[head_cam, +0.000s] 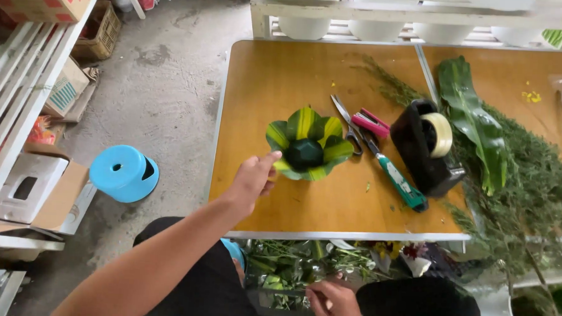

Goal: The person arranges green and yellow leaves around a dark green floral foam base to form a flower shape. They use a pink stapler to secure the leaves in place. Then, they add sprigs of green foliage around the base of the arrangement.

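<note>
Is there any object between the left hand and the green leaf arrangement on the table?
No, nothing visible does. The left hand reaches the leaf arrangement directly, its fingertips at the rim; the scissors lie on the far side.

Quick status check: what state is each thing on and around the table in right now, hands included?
Left hand: open, fingertips touching the leaf arrangement.
Right hand: low, reaching into the bin of cuttings; grip unclear.
Leaf arrangement: upright on the table, leaves fanned around a dark core.
Scissors: lying flat, untouched.
Green-handled knife: lying flat.
Tape dispenser: loaded with a roll.
Large green leaf: lying loose.
Blue stool: on the floor.
</note>
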